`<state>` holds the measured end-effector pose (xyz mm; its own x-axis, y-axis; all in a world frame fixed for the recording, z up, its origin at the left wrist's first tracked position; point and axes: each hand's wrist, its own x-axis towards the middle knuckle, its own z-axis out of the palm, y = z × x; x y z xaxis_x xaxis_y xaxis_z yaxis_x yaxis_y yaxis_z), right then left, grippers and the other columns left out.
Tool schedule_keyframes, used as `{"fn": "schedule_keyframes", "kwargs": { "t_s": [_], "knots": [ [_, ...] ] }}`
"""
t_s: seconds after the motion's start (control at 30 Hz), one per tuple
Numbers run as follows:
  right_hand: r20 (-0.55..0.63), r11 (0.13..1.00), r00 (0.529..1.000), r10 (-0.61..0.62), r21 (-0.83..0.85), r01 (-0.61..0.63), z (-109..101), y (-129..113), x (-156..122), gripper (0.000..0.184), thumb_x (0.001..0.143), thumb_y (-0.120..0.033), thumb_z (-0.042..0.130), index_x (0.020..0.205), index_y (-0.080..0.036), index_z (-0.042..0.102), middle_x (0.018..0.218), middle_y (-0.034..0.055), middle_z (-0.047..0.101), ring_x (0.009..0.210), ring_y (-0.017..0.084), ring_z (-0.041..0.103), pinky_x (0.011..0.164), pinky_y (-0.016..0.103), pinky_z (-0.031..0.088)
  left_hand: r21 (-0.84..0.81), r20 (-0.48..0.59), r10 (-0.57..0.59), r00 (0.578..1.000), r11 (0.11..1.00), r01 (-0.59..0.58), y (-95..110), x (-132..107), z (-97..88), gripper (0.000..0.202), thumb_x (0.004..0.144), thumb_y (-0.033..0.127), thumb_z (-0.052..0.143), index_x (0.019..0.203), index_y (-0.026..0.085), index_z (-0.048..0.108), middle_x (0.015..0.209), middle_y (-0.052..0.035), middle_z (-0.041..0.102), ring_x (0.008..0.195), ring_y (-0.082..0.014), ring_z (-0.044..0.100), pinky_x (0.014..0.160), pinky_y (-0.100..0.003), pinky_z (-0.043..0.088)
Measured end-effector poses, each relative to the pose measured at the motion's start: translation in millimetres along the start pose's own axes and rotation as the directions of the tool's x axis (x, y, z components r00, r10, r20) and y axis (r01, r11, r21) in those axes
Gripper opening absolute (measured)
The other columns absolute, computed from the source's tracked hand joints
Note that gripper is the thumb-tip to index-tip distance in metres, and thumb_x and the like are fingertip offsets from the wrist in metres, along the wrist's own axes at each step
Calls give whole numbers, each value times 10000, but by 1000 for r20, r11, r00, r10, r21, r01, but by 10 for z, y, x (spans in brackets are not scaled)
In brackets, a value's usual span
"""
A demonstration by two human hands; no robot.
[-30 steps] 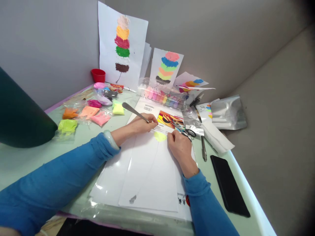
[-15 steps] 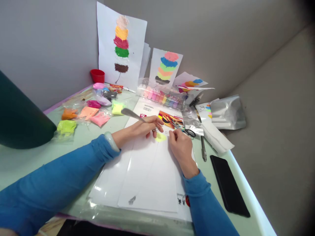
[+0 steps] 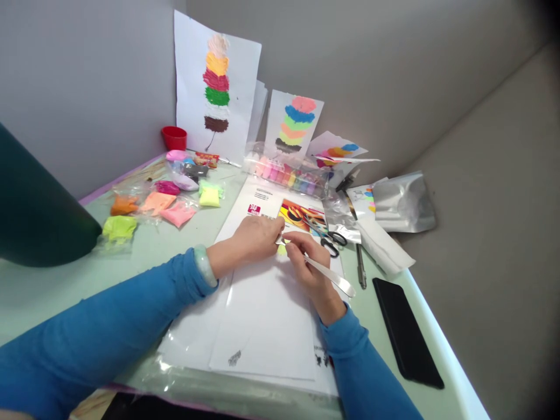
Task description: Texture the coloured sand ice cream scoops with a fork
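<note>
My right hand (image 3: 308, 262) pinches a flat metal spatula (image 3: 332, 277). Its handle points back toward the lower right and its tip lies at a small yellow-green clay patch (image 3: 282, 250) on the white paper sheet (image 3: 262, 315). My left hand (image 3: 256, 236) rests on the paper just left of the patch, fingers curled and touching the spatula's tip end. What those fingers grip, if anything, is hidden. Both sleeves are blue.
Bagged clay lumps (image 3: 157, 201) lie at the left, and a tray of coloured clay (image 3: 289, 175) stands behind the printed sheet. Scissors (image 3: 326, 233), a pen (image 3: 361, 265), a black phone (image 3: 405, 332) and a silver pouch (image 3: 405, 201) sit at the right. Clay pictures lean against the wall (image 3: 216, 81).
The metal spatula has passed from my left hand to my right hand and now points to the lower right. My left hand has curled down beside the clay patch.
</note>
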<state>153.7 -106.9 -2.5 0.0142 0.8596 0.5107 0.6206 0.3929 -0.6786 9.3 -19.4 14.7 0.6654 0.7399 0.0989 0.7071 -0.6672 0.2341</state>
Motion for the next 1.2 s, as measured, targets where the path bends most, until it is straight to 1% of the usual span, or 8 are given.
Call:
{"fn": "schedule_keyframes", "kwargs": {
  "t_s": [0.13,0.23,0.33,0.47,0.73,0.83,1.0,1.2],
  "knots": [
    [-55,964,983,176,212,-160,4,23,21,312,926,-432,466,877,-199,668,685,1,606,589,117,533,576,245,434,-27,-44,99,994,995,-100,2,-6,13,232,871,251,418,1020,179,581,922,-93,693,820,-234,645,678,-308,419],
    [-78,845,944,321,475,-248,6,107,59,349,921,-478,472,798,-189,624,569,-40,521,443,76,404,427,208,320,-25,-34,163,986,986,-164,18,-6,20,285,937,287,334,995,169,587,917,-101,684,804,-220,637,656,-299,409],
    [-59,770,932,357,584,-258,16,188,89,296,873,-476,559,794,-194,601,570,-53,519,431,67,395,404,198,291,1,-6,139,990,990,-139,38,4,41,351,973,329,289,1012,150,588,834,-114,674,788,-227,638,658,-304,413],
    [-30,779,941,336,570,-261,40,239,98,216,801,-406,664,829,-199,610,573,-71,521,440,64,407,422,196,315,-1,6,115,993,993,-115,46,24,92,383,982,355,284,1028,139,597,783,-121,663,785,-240,646,681,-321,429],
    [-63,769,909,413,559,-310,8,230,98,251,803,-410,664,743,-181,582,619,-44,592,418,51,403,403,194,304,-53,4,71,997,996,-70,-21,53,131,375,970,373,326,978,163,636,869,-135,698,810,-256,659,694,-343,452],
    [-85,747,889,450,581,-323,-24,235,106,248,796,-399,676,738,-177,581,619,-41,590,422,49,408,400,186,302,-55,26,59,998,997,-57,-71,49,111,323,950,318,363,975,163,644,920,-129,700,842,-252,658,699,-338,460],
    [-136,704,841,524,625,-337,-65,274,105,271,789,-385,689,685,-180,545,595,-47,571,410,39,393,392,176,281,-102,-41,-17,999,995,13,-180,43,114,292,892,180,389,1066,187,623,1059,-104,650,881,-228,643,693,-324,466],
    [-54,688,835,548,596,-413,-81,276,51,178,772,-323,717,831,-187,618,628,-45,588,460,56,446,438,185,340,-163,-3,-108,994,981,106,-230,72,156,303,838,89,405,1010,199,628,1062,-88,635,877,-212,636,678,-312,460]
  ]
}}
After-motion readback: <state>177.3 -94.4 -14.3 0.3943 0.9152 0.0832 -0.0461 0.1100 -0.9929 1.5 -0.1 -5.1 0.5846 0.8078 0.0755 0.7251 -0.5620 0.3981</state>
